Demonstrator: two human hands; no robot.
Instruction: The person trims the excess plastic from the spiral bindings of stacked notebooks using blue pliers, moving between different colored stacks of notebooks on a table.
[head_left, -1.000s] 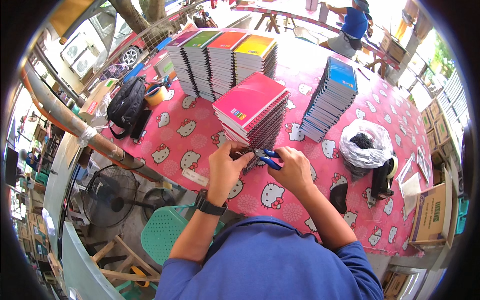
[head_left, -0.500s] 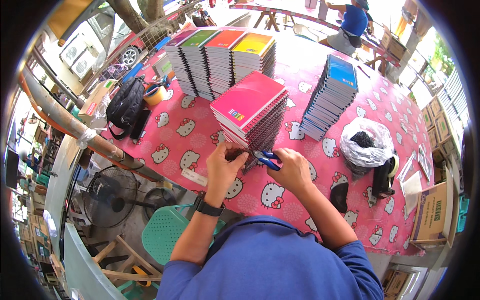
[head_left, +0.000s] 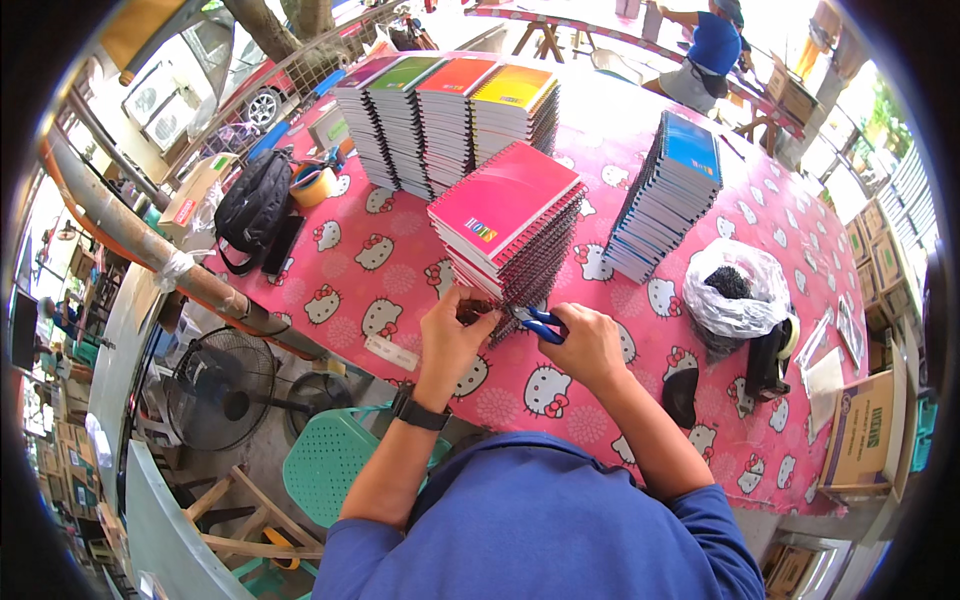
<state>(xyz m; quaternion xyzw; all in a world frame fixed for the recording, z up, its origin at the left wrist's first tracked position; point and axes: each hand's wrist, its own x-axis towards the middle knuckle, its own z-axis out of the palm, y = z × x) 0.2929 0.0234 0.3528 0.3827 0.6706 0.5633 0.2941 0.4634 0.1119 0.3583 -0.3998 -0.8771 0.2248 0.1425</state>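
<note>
A stack of pink spiral notebooks (head_left: 507, 200) stands in front of me, its wire-bound edge facing right. My right hand (head_left: 585, 345) is closed round the blue handles of a pair of pliers (head_left: 541, 323). The jaws meet the lower end of the bindings at the stack's near corner. Just left of them, my left hand (head_left: 458, 335) grips a notebook low on that corner, thumb and fingers bent. The exact point of the pinch is hidden, and so is whatever the jaws bite on.
Behind stand stacks of purple, green, orange and yellow notebooks (head_left: 512, 88); blue notebooks (head_left: 665, 190) rise to the right. A plastic bag of black pieces (head_left: 735, 285), a tape dispenser (head_left: 770, 360) and a black bag (head_left: 255, 210) lie on the pink table. A person (head_left: 712, 50) works farther back.
The whole view has shifted slightly. Both hands and the pliers keep nearly the same place at the notebook corner.
</note>
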